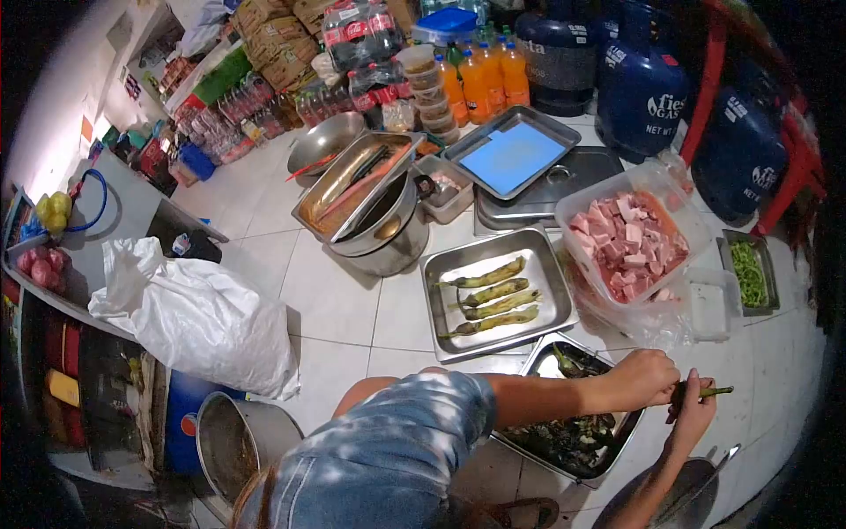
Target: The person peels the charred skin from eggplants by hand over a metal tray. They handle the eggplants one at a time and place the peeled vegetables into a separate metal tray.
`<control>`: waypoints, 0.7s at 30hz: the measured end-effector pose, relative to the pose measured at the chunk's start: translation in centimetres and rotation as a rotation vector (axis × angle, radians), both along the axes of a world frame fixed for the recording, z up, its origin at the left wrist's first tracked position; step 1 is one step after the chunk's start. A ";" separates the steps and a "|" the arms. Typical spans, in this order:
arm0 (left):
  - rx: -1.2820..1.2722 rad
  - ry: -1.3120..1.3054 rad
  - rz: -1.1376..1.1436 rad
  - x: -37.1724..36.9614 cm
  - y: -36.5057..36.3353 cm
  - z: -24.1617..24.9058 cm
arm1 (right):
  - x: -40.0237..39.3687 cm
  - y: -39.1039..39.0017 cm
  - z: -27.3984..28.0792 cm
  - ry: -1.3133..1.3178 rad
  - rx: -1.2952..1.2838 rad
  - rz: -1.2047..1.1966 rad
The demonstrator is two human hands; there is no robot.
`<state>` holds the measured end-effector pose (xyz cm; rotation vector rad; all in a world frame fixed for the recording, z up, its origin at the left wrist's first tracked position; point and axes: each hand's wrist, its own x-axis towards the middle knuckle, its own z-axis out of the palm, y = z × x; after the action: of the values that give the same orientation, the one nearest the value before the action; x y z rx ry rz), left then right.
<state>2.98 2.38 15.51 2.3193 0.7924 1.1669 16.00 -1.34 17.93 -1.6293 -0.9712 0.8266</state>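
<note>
My right hand [693, 410] holds a small green-brown roasted eggplant [677, 401], its stem pointing right. Beside it, my left hand [645, 379] is closed with fingertips pinched close to the eggplant; what they hold is hidden. Below my left forearm lies a metal tray [608, 458] with charred dark skins and a whole dark eggplant [571, 360]. A second metal tray [434, 304] behind it holds several peeled eggplants [498, 298] laid in a row.
A plastic tub of cubed meat [627, 242] and a container of green chilies [749, 273] are at right. A large pot [388, 247] carries a tray. Around are a blue board [514, 159], a white sack [198, 317], an empty-looking pot [231, 441] and gas cylinders [643, 88].
</note>
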 end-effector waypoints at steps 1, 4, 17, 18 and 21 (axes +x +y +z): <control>-0.015 -0.002 -0.009 0.1 -0.1 0.0 | 0.2 -0.1 0.0 0.010 0.005 0.027; -0.051 -0.014 -0.034 0.5 -0.2 -0.5 | 0.6 -0.5 0.3 0.030 0.017 0.097; 0.096 -0.063 -0.032 0.4 0.1 -1.1 | 2.0 -0.7 -0.2 0.117 -0.060 0.244; 0.096 -0.083 -0.012 0.4 0.2 -1.2 | 1.8 -0.5 -0.1 0.146 -0.070 0.241; 0.058 -0.126 0.018 0.5 0.2 -1.1 | 0.5 -0.4 0.6 0.035 0.029 0.206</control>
<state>3.49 2.61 14.44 2.2634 0.7448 1.3458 16.49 -1.69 18.51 -1.5027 -1.1344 0.9717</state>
